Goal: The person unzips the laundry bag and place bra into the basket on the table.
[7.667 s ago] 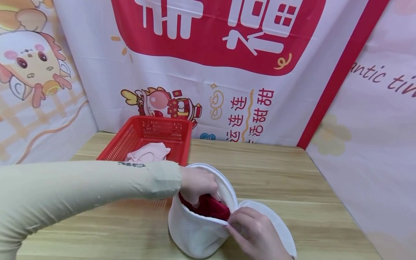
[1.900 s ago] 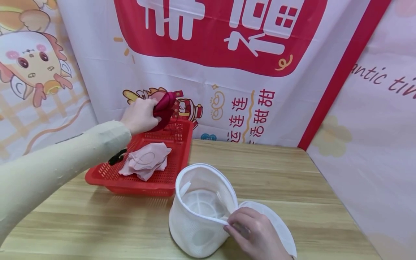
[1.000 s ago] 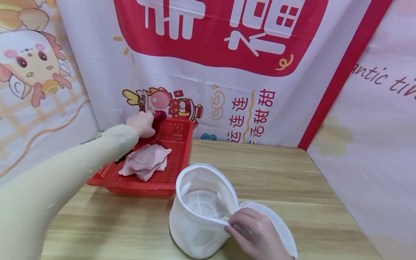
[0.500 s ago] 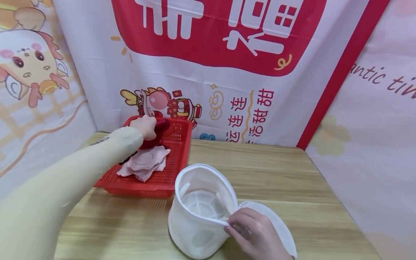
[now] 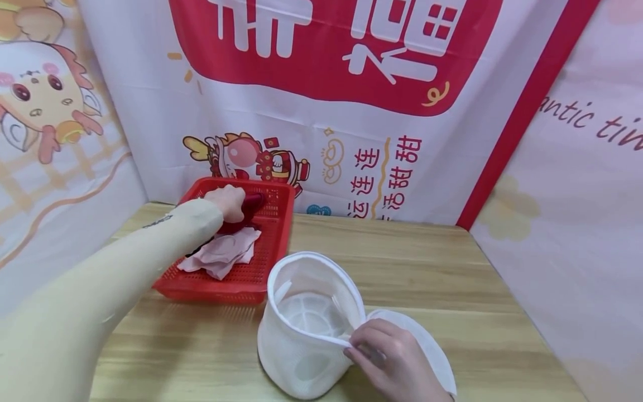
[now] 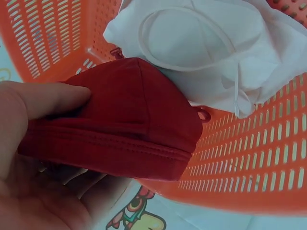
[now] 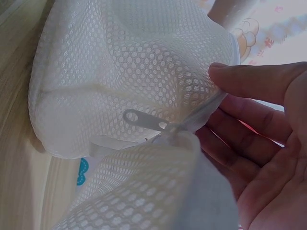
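My left hand (image 5: 226, 202) is down in the far part of a red plastic basket (image 5: 211, 292), holding a dark red bra (image 5: 253, 205). In the left wrist view the thumb lies on top of the bra (image 6: 139, 100), the other fingers underneath. A crumpled pale pink garment (image 5: 221, 254) lies in the basket just nearer. With thumb and fingers, my right hand (image 5: 399, 354) pinches the zipped rim of a white mesh laundry bag (image 5: 301, 354). The bag stands upright with its mouth open, its bottom showing. Its zip pull (image 7: 144, 120) hangs beside those fingers in the right wrist view.
The bag's round white lid (image 5: 429, 340) is folded back to the right, partly behind the right hand. Basket and bag stand on a wooden table (image 5: 402, 268). A printed cloth backdrop (image 5: 321, 123) rises behind, with side panels left and right.
Earlier the left hand was inside the bag on the red bra; it has lifted the bra out, carried it left and lowered it into the basket. The right hand keeps its place at the rim.
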A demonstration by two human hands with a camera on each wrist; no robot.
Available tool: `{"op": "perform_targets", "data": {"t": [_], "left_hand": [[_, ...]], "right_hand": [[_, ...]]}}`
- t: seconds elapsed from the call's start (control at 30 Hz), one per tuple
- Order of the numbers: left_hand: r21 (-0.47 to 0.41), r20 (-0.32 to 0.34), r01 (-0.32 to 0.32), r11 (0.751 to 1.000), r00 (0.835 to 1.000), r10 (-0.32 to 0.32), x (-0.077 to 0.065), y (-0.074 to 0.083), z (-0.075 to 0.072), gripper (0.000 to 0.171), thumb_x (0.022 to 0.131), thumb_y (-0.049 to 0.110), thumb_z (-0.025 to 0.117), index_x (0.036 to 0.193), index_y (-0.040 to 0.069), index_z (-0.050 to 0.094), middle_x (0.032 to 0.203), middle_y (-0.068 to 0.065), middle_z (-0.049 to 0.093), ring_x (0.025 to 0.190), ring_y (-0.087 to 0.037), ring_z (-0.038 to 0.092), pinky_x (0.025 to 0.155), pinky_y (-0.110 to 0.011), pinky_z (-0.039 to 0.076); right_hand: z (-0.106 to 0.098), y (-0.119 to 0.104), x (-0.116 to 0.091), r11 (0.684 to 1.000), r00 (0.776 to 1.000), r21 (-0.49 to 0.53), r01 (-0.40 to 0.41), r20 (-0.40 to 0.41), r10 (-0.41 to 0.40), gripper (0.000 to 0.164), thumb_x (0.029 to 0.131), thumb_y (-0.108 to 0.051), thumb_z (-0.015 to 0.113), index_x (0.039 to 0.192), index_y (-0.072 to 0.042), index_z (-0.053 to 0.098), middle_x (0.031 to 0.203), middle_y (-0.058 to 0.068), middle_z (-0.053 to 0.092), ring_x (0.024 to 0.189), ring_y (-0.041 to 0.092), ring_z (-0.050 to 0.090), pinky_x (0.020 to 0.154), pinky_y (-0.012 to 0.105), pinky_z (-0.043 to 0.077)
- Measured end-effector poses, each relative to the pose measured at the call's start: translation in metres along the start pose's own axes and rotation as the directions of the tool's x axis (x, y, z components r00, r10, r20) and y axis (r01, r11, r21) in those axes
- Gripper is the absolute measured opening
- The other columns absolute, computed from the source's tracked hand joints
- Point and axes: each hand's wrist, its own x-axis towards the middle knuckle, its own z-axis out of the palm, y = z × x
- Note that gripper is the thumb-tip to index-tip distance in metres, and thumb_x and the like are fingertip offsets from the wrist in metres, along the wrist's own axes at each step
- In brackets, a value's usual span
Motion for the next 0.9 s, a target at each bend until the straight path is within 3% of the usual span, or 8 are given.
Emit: {"op": "perform_targets", "data": {"t": [0.2,0.43,0.73,0.9], "left_hand": [[0.008,-0.014,-0.013,1.000,1.000,0.013,0.004,0.005,0.006,0.039,0.083,0.012,0.068,0.109,-0.006,0.046,0.102,-0.024,0.058,0.089,-0.036,0.059,0.075,-0.055,0.051],[0.055,-0.047,-0.093,0.994,0.994,0.096,0.010,0.014,0.012,0.021,0.078,0.007,0.071,0.098,0.004,0.066,0.091,-0.014,0.063,0.077,-0.030,0.059,0.065,-0.048,0.051],[0.083,0.084,-0.120,0.989,0.990,0.113,0.016,0.025,0.027,0.027,0.074,0.011,0.081,0.099,0.012,0.071,0.084,-0.008,0.063,0.074,-0.028,0.059,0.063,-0.040,0.051],[0.209,0.010,-0.166,0.964,0.986,0.167,0.021,0.030,0.032,0.023,0.075,0.014,0.082,0.095,0.010,0.073,0.080,-0.009,0.063,0.070,-0.028,0.060,0.068,-0.048,0.056]], "right_hand": [[-0.001,0.000,0.001,1.000,1.000,-0.007,0.001,-0.006,-0.001,0.007,0.088,-0.018,0.076,0.088,-0.016,0.069,0.087,-0.008,0.063,0.080,0.006,0.061,0.072,0.016,0.050],[0.000,0.001,0.002,1.000,1.000,-0.013,-0.001,-0.009,0.001,0.007,0.088,-0.019,0.076,0.088,-0.015,0.070,0.087,-0.008,0.064,0.081,0.006,0.062,0.073,0.017,0.051],[0.000,0.002,0.001,1.000,1.000,-0.014,0.011,-0.003,-0.011,0.007,0.087,-0.017,0.076,0.088,-0.016,0.070,0.088,-0.008,0.064,0.082,0.005,0.062,0.073,0.018,0.051],[-0.001,0.001,0.000,1.000,1.000,-0.004,0.008,0.001,-0.008,0.008,0.086,-0.017,0.077,0.088,-0.015,0.070,0.088,-0.008,0.064,0.082,0.005,0.062,0.073,0.017,0.051]]}}
